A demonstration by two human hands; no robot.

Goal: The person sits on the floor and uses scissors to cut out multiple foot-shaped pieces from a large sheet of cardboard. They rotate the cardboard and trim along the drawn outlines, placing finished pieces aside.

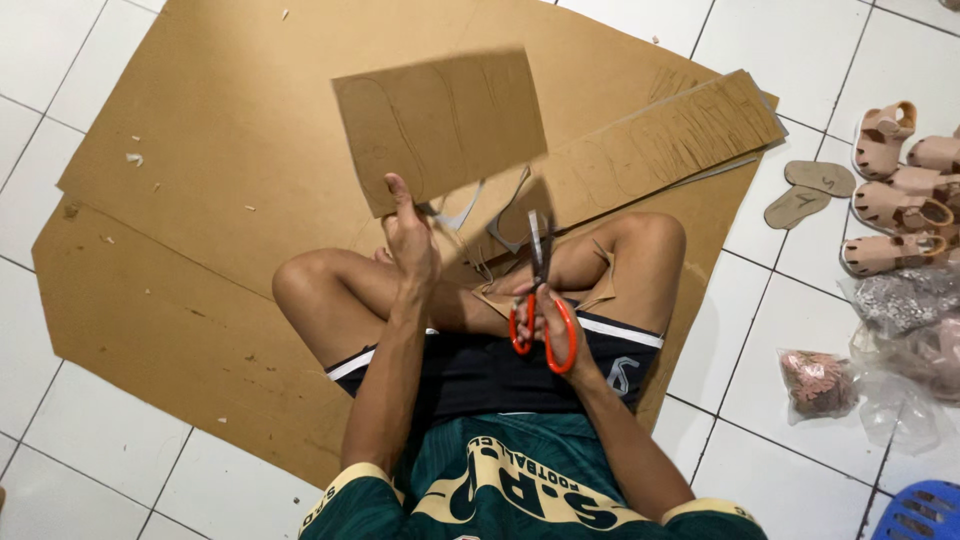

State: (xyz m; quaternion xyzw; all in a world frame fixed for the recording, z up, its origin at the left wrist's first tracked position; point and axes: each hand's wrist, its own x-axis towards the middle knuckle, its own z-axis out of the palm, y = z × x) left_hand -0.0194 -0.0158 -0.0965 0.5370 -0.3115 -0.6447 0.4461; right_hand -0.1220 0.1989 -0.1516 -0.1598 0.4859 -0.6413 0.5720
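Note:
My left hand [409,240] grips the lower edge of a brown cardboard piece [440,125] with pencilled sole outlines, holding it up above my crossed legs. My right hand [548,325] has its fingers through the orange handles of scissors [538,300], whose blades point up and away. The blade tips sit a little right of the held cardboard, not touching it. Small cardboard offcuts [500,297] lie on my lap near the scissors.
Large brown cardboard sheets [200,200] cover the white tiled floor under me. A long marked strip [660,135] lies at the back right. Two cut sole shapes [810,190], several pink sandals [895,190], plastic bags [900,340] and a blue stool [920,512] are on the right.

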